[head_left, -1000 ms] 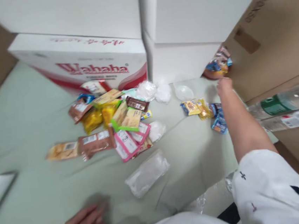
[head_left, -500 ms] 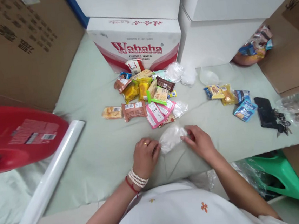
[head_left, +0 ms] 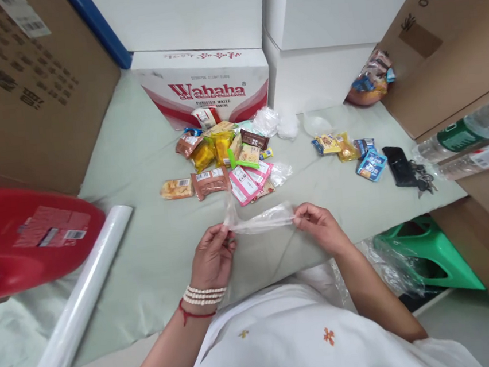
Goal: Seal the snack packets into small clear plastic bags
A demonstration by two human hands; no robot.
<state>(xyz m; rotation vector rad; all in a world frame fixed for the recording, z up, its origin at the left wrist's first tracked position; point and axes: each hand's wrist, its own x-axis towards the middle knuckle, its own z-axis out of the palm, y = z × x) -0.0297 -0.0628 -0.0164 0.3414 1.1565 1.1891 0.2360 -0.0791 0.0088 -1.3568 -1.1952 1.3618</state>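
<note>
- Pinching opposite ends, the left hand (head_left: 212,256) and right hand (head_left: 321,228) stretch a clear plastic bag (head_left: 265,220) between them.
- It hangs over the green cloth (head_left: 148,262), on the person's side of the snack pile (head_left: 224,145).
- Such thin film probably clings and tears; I'd advise light, even tension and gentle rubbing to part its layers.

Bag (head_left: 265,218) colourless and clear — phone (head_left: 399,166) black.
</note>
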